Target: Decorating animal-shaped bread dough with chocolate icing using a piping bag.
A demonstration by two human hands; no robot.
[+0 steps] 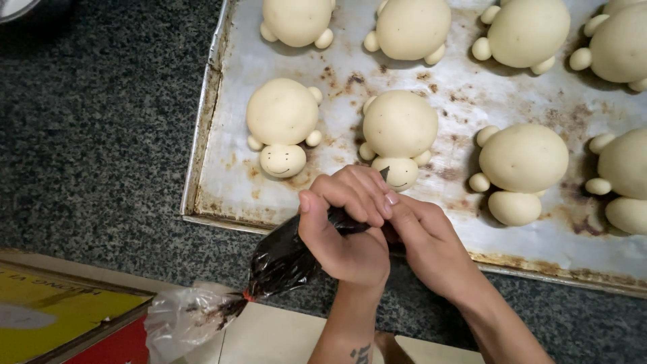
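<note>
- Fingers (357,192) of the left hand (347,229) squeeze the dark piping bag (286,256); the right hand (424,239) steadies its tip.
- Tip sits at the middle dough turtle (399,138) head, near the baking tray (222,195) front edge, for drawing a face.

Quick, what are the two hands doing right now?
Left hand: closed around the dark piping bag, squeezing it.
Right hand: closed, pinching the bag near its tip, which sits at a turtle-shaped dough bun.

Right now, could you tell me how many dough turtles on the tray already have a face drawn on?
2: the front-left turtle and the one beside it, by the piping bag's tip. The back row's heads are cut off.
</note>
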